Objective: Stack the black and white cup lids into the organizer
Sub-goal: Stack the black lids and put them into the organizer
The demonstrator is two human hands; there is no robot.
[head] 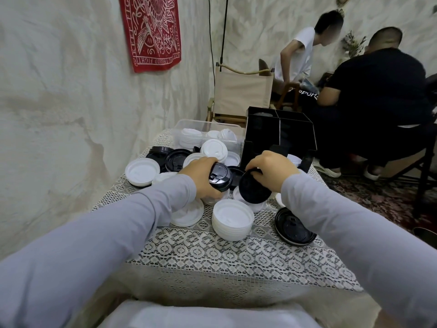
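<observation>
The fingers (209, 161) of the left hand (201, 176) are curled over a short stack of black lids (220, 177), with the thumb underneath, so the stack is firmly gripped. It is tipped over rather than upright. Its top face, with the sip tab, is turned up and back towards the wearer, and its axis slants down and to the right. How many lids are in it cannot be told.

The fingers (255, 171) of the right hand (272, 169) are bent and pinch the far rim of a single black lid (254, 188). This lid stands steeply on edge just beside the stack, its broad round face towards the camera and its lower edge down among white lids.

Both hands hover over the middle of the table (212, 254), which is covered with a lace cloth. In front of them sits one neat stack of white lids (233, 218), open side up. To its right a black lid (294, 226) lies flat near the table's edge. One white lid (188, 215) lies partly under the left wrist, and another white lid (142, 171) sits well to the left, open side up. Behind the hands is a loose heap of black and white lids (189, 157), too jumbled to count.

The black organizer (280, 136) stands at the far right of the table, just behind the right hand, and its partitions are visible. To its left a clear bin (182, 125) holds more white lids. Beyond the table are a canvas chair (241, 91), two seated people (378, 79) and a red cloth (151, 31) on the wall.
</observation>
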